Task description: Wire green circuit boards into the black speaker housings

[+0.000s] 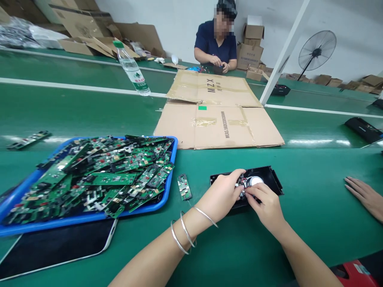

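A black plastic speaker housing lies open on the green bench, with a round silver-white speaker inside it. Over the housing's left part, my left hand is closed in a pinch, thumb and fingers at a bundle of thin wires. My right hand pinches at the same wires from the right, just in front of the speaker. Fingertips of both hands nearly meet, and the exact ends they grip are partly hidden. Left of the housing, a small green circuit board lies alone on the bench.
A blue tray heaped with circuit boards stands at left, over a dark tablet-like panel. Flattened cardboard lies ahead, near a water bottle. Another person's hand rests at right; a co-worker sits opposite.
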`<state>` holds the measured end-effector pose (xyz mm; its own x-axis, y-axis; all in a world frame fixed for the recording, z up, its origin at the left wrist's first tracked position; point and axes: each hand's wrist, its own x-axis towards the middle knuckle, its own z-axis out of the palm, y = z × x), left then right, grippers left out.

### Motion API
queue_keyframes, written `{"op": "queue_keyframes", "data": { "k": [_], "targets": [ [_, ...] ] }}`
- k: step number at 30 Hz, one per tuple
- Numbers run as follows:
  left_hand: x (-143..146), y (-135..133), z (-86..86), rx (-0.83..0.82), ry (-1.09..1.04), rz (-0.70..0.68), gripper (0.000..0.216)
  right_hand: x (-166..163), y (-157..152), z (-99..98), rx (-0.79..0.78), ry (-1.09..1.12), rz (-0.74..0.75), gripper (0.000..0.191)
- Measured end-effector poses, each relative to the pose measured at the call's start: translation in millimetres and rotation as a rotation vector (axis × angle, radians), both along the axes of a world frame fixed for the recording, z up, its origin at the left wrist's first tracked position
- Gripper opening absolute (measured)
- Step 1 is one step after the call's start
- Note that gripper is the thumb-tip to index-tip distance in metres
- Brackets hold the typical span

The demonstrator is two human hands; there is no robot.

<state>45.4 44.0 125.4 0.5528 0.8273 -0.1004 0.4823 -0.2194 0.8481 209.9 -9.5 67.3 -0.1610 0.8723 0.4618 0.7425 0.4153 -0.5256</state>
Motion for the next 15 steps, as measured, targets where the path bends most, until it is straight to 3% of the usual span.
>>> {"op": "queue_keyframes", "data": {
  "k": [6, 15],
  "targets": [
    [0.7, -2.9, 1.2, 0.008, 0.000, -0.058, 0.032, -0.7, -2.2, -2.6, 0.016, -0.075, 0.030, 0.019],
    [-2.3, -2.5, 7.0, -0.069, -0.072, -0.172, 0.024, -1.6, -5.6, -1.8, -0.048, 0.089, -0.142, 0.010]
  ]
}}
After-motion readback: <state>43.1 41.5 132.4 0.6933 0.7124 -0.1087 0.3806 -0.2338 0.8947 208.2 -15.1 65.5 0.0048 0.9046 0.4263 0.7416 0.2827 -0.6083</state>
